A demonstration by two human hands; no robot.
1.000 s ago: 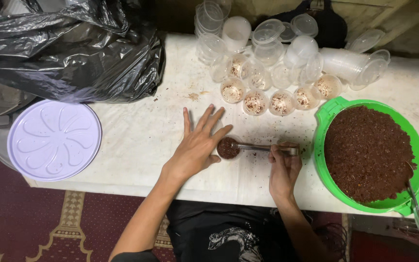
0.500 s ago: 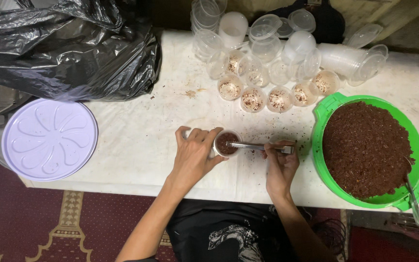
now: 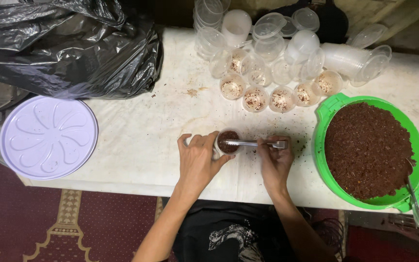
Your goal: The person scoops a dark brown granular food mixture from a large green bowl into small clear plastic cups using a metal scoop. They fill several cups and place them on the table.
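We are holding a small clear cup (image 3: 228, 142) of dark brown crumbly soil in the left hand (image 3: 199, 160), its grip wrapping the cup's left wall. Our right hand (image 3: 275, 162), just right of the cup, is pinching metal tongs (image 3: 255, 143) whose tips are resting over the soil. Farther right of the cup, a green round bowl (image 3: 327, 109) is carrying a coarse brown heap with a spoon (image 3: 414, 204) at its rim. Beyond the cup, a row of clear cups (image 3: 272, 97) is holding pale speckled contents on the white bench (image 3: 141, 140).
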